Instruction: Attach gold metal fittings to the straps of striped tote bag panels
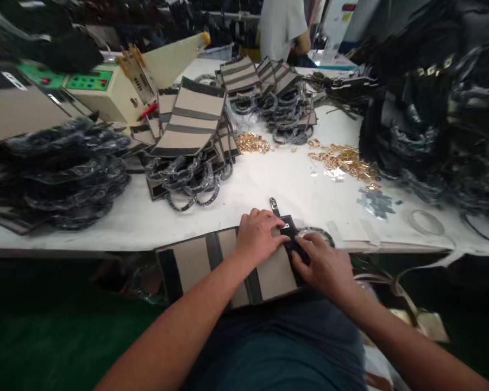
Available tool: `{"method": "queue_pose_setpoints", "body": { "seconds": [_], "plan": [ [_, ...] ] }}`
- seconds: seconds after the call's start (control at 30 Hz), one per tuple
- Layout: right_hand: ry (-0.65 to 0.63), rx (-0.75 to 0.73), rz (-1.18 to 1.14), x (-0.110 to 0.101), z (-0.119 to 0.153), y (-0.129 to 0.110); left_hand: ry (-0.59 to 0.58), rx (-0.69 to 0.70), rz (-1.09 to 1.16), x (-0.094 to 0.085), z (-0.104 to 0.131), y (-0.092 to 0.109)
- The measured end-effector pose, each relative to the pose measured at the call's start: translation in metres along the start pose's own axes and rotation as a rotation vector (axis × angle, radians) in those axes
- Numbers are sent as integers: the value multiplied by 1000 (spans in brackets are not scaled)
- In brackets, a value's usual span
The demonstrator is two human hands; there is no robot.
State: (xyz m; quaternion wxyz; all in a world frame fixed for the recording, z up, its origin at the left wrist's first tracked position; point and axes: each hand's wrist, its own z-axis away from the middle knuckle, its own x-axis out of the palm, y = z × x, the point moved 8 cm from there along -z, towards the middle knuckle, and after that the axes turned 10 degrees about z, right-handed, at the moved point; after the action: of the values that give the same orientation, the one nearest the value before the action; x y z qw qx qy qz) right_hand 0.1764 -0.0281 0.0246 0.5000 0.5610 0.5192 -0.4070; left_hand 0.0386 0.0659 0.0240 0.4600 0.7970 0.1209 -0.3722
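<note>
A beige bag panel [192,262] with dark stripes lies tilted across the table's front edge and my lap. My left hand [257,237] rests over its right part, thumb and fingertips bent onto the dark end band. Close by its index fingertip is a small silver metal plate [286,225]. My right hand [325,265] grips the same dark end from the right, fingers curled and thumb below. A short dark strap with a metal fitting [273,204] sticks out past the panel's far corner. Beside my right fingers, a plastic-wrapped handle [328,237] shows partly.
Stacked panels with wrapped handles [193,127] stand on the white table [252,182]; another dark pile [65,174] is at left. Gold metal pieces [346,160] and grey plates [375,202] lie at right, near black bags [415,125]. A machine [106,89] and a person [283,30] are behind.
</note>
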Motion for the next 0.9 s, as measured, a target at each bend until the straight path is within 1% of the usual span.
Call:
{"method": "queue_pose_setpoints", "body": {
  "seconds": [0.2,0.4,0.63,0.73,0.83,0.9],
  "plan": [
    [28,56,-30,0,2,-1,-15,-5,-12,2,0,1],
    [8,76,-106,4,2,2,-26,-12,-11,2,-1,1],
    [8,89,-205,10,4,7,-6,8,-14,1,-1,1],
    [45,71,-387,9,4,17,-7,-1,-6,1,-1,1],
    [120,44,-643,-3,1,31,-22,-7,7,1,-2,1],
    [124,37,-727,-12,-3,36,-22,-10,17,0,-2,1]
  ]
}}
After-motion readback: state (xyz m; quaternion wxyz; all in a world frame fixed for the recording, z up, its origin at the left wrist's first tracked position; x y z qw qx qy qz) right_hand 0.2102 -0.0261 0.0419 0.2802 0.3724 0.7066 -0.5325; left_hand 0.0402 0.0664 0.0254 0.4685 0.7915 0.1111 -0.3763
